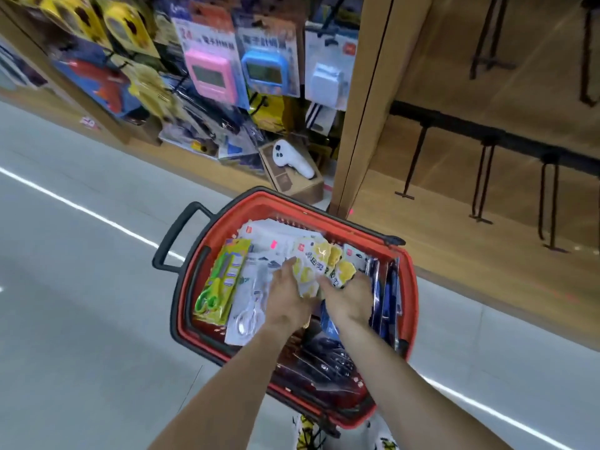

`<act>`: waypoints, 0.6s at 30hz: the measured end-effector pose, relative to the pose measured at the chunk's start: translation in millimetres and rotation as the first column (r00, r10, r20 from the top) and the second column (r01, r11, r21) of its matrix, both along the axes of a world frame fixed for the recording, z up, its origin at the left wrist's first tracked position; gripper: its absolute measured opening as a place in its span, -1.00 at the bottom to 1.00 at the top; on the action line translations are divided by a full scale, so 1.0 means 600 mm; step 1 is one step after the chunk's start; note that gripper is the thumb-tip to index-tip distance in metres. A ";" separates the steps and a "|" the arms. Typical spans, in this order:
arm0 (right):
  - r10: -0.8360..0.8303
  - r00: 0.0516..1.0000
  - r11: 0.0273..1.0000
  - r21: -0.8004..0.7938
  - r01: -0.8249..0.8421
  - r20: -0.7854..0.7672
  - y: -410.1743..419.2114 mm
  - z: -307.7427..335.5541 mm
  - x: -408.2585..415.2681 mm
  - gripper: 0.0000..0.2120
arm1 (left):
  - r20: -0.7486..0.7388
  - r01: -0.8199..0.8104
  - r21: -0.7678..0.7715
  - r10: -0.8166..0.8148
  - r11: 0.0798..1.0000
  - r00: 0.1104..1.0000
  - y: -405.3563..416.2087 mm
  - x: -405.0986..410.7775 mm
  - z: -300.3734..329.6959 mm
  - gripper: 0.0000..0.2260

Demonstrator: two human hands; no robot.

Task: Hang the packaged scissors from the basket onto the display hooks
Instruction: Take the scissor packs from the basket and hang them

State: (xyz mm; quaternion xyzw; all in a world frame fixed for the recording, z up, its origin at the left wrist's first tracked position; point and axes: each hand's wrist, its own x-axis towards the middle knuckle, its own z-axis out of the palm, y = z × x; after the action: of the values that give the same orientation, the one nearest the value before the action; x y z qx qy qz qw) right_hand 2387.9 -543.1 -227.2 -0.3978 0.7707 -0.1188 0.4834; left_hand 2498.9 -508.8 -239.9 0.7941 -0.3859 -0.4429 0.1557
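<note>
A red basket [409,280] with black trim stands on the floor below me, filled with packaged scissors. Both hands reach into it. My left hand [285,293] and my right hand [349,297] together grip a fanned bunch of yellow-and-white scissor packs [319,259] at the basket's middle. A green-and-yellow scissor pack [222,280] lies at the left side, a white pack with clear-handled scissors [248,306] beside it. Dark blue packs [386,293] stand along the right wall. Bare black display hooks [414,164] hang from a rail on the wooden panel at right.
The shelf at upper left holds hanging goods: a pink timer [209,73], a blue timer [264,71], a white pack [328,81]. A cardboard box with a white gadget [293,164] sits behind the basket. The basket's black handle [180,237] sticks out left. Grey floor lies around.
</note>
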 end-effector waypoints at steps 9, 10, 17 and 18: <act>-0.020 0.998 0.999 0.036 0.017 0.066 -0.038 -0.008 0.056 -0.10 | -0.140 -0.068 -0.125 0.050 0.990 0.989 0.012 0.017 -0.031 -0.17; -0.009 0.999 0.999 0.049 0.007 0.043 -0.040 -0.007 0.062 -0.12 | -0.177 -0.074 -0.131 0.050 0.989 0.983 0.014 0.018 -0.030 -0.18; -0.084 0.996 0.995 -0.063 0.082 -0.028 -0.033 0.023 0.045 -0.27 | -0.344 -0.233 -0.133 0.175 0.963 0.922 0.029 0.023 0.005 -0.25; -0.095 0.995 0.991 -0.092 0.093 -0.017 -0.032 0.039 0.033 -0.28 | -0.326 -0.246 -0.137 0.191 0.959 0.926 0.034 0.023 0.017 -0.29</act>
State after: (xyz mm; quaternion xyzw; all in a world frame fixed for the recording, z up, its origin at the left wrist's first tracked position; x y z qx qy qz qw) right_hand 2407.9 -562.1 -203.8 -0.3841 0.7874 -0.1720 0.4503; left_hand 2512.5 -488.7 -229.7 0.7363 -0.3031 -0.5057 0.3321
